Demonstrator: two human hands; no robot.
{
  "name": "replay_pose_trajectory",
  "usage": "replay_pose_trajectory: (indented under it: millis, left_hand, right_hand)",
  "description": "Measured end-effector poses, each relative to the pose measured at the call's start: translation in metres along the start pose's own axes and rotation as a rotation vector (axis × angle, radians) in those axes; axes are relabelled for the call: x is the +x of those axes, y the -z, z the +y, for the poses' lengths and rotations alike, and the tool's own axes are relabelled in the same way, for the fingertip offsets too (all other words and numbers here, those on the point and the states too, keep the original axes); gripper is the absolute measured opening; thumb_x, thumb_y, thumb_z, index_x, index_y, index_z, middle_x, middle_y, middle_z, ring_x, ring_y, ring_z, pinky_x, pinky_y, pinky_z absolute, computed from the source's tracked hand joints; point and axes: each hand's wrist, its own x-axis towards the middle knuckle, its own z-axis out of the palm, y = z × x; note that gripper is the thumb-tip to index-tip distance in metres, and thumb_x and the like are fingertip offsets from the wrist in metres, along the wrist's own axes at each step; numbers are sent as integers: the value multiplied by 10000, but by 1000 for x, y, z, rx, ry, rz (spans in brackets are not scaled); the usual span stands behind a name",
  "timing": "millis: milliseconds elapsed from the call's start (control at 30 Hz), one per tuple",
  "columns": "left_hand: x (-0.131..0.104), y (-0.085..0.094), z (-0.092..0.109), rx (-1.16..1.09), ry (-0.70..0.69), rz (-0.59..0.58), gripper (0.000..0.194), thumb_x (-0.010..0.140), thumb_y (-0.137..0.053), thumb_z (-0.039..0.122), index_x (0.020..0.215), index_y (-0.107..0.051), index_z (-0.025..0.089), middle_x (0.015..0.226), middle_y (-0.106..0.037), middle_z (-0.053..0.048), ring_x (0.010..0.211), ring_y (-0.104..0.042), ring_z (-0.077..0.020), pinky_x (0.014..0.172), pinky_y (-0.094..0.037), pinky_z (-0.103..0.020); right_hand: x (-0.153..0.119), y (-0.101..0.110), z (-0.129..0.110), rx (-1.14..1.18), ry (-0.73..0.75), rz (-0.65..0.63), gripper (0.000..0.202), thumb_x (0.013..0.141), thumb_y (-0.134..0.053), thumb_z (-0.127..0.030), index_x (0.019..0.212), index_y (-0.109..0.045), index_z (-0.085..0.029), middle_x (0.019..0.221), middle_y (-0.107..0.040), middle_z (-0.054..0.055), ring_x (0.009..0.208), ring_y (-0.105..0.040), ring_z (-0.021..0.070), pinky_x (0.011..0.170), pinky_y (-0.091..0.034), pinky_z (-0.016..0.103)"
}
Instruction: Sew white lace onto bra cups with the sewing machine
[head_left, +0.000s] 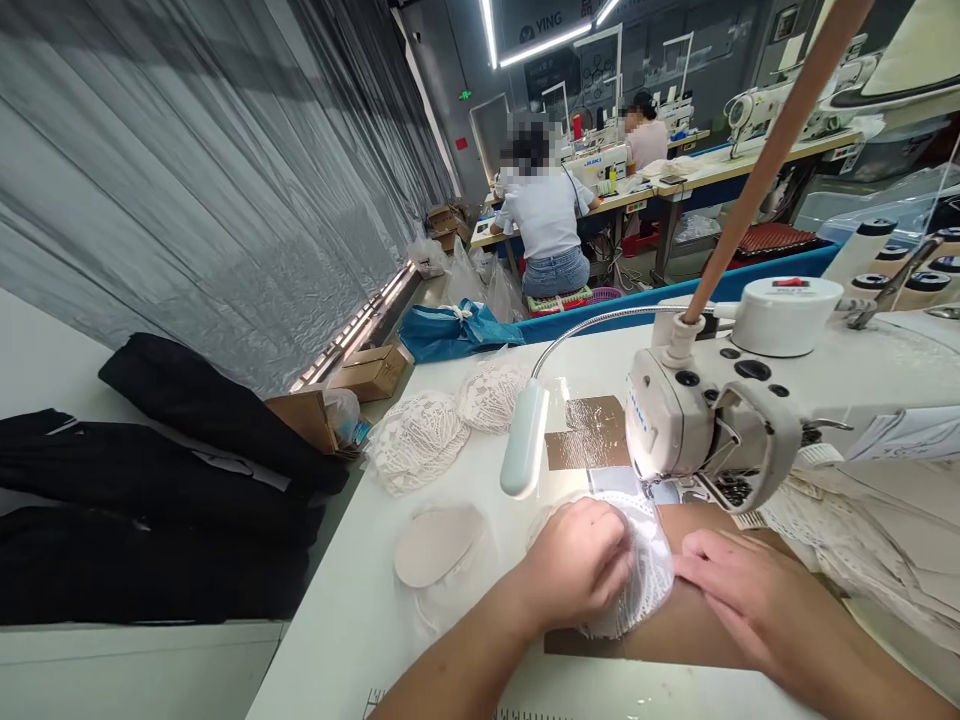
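Observation:
A white lace bra cup point(651, 570) lies on the brown patch of the sewing table, just in front of the sewing machine's head point(675, 415). My left hand point(581, 555) is closed on top of the cup, its fingers curled into the lace and hiding part of it. At the cup's right edge, my right hand point(739, 585) pinches the rim between thumb and fingers. The needle area sits right behind the cup and is mostly hidden. A small lamp point(525, 440) on a bendable neck shines over the work.
Two finished-looking lace cups point(416, 440) rest at the table's far left. Nearer lies a beige cup point(439, 545) with sheer fabric. Lace pieces point(847, 540) are heaped right, under the machine arm. Thread cones point(870, 245) stand behind. Beyond, people sit at other machines.

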Motion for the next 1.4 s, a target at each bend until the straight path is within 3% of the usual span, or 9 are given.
replay_pose_trajectory:
  millis: [100, 200, 533, 867, 933, 1100, 1400]
  left_hand:
    - [-2, -3, -2, 89, -135, -43, 169, 854, -543, 195, 1017, -585, 179, 1039, -626, -49, 920, -554, -192, 819, -402, -313]
    - [-3, -6, -1, 200, -200, -91, 218, 904, -528, 229, 1112, -593, 244, 1007, -617, -24, 879, -529, -184, 796, -368, -333]
    - [-4, -7, 4, 298, -219, -116, 277, 1000, -386, 293, 1208, -567, 269, 850, -527, -31, 772, -439, -183, 787, -323, -348]
    - [-4, -10, 7, 303, -227, -120, 287, 960, -440, 230, 1217, -567, 234, 852, -522, -42, 769, -435, -190, 793, -340, -359]
    - [-3, -11, 7, 288, -226, -105, 293, 963, -438, 231, 1225, -568, 234, 897, -547, -55, 812, -460, -199, 810, -352, -364]
    - [-1, -9, 5, 236, -256, -101, 279, 966, -451, 263, 1207, -569, 190, 1269, -537, -88, 1031, -486, -229, 867, -381, -344]
    - [-1, -7, 11, 331, -167, -137, 405, 926, -442, 277, 1318, -463, 175, 1315, -535, -51, 815, -483, -203, 657, -381, -336]
  right_hand:
    - [-3, 2, 0, -15, 66, -40, 356, 802, -437, -55, 988, -651, -272, 748, -577, 19, 668, -538, 181, 600, -384, 288]
    - [-9, -1, 3, -8, 66, -61, 383, 770, -425, -38, 990, -645, -262, 791, -588, 35, 696, -541, 190, 616, -385, 299]
    - [-15, -10, 13, -20, 117, -120, 375, 791, -380, -28, 981, -626, -238, 821, -595, 42, 716, -544, 197, 618, -395, 323]
    - [-4, 15, 6, -132, 140, -50, 292, 837, -421, -95, 938, -651, -245, 796, -638, 34, 641, -581, 171, 528, -414, 275]
    - [-4, 13, 6, -129, 121, -38, 299, 837, -422, -93, 966, -643, -247, 808, -638, 34, 660, -584, 174, 538, -411, 275]
    - [-10, -5, 6, -88, 93, -7, 363, 848, -361, -52, 989, -630, -251, 796, -608, 32, 692, -556, 194, 609, -385, 318]
    - [-11, -7, 6, -40, 82, -5, 338, 857, -401, -50, 994, -644, -242, 784, -587, 17, 706, -534, 174, 617, -353, 302]
